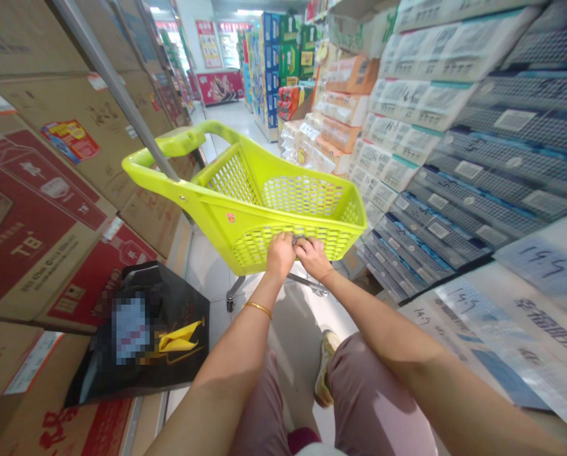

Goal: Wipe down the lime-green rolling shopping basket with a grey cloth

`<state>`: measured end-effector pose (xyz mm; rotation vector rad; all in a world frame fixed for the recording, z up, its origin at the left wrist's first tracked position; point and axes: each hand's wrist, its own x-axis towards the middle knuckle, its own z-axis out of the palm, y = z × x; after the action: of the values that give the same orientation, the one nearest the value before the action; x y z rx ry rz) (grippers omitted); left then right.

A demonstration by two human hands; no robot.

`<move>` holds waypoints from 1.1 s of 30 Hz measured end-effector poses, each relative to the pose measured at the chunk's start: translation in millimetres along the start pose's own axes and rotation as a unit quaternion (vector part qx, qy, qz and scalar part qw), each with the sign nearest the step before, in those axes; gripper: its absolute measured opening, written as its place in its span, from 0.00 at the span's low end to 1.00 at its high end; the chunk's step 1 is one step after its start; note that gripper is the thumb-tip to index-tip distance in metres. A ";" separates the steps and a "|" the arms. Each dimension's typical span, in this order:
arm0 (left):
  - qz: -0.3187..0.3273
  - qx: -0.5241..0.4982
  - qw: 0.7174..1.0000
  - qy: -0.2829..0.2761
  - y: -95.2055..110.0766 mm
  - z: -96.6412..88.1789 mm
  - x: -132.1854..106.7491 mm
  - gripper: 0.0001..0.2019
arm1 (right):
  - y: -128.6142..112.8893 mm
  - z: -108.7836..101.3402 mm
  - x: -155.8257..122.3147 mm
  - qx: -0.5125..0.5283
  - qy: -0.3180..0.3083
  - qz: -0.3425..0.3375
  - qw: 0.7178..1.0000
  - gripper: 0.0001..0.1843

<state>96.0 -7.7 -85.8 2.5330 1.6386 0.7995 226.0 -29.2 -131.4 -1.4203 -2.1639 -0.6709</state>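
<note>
The left hand [280, 253] and right hand [313, 256] both pinch a small grey wad [301, 240], apparently rough and fibrous, at the near side of the glossy lime plastic cart [257, 218]. Its lattice holes could snag the wad; uneven pressure could roll the cart on its castors [230, 304]. Beyond rise boxy, film-wrapped packs [397, 139], some crinkled, whose tall stacks a bump might topple.

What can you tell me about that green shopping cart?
The cart is lime-coloured and looks plastic, with perforated sides, a looped handle and a small reddish sticker. It stands on the floor on metal legs with casters, handle end upper left in view. The left grip and right grip meet at its near side; contact is unclear.
</note>
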 end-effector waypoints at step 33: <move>0.015 -0.012 1.000 0.020 -3.1 4.0 -0.9 0.10 | 3.2 -14.3 12.9 0.021 -0.008 0.016 1.000 0.11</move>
<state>94.8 -6.1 -90.5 2.5460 1.5958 0.8725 226.0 -27.9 -111.9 -1.4409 -2.1491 -0.6008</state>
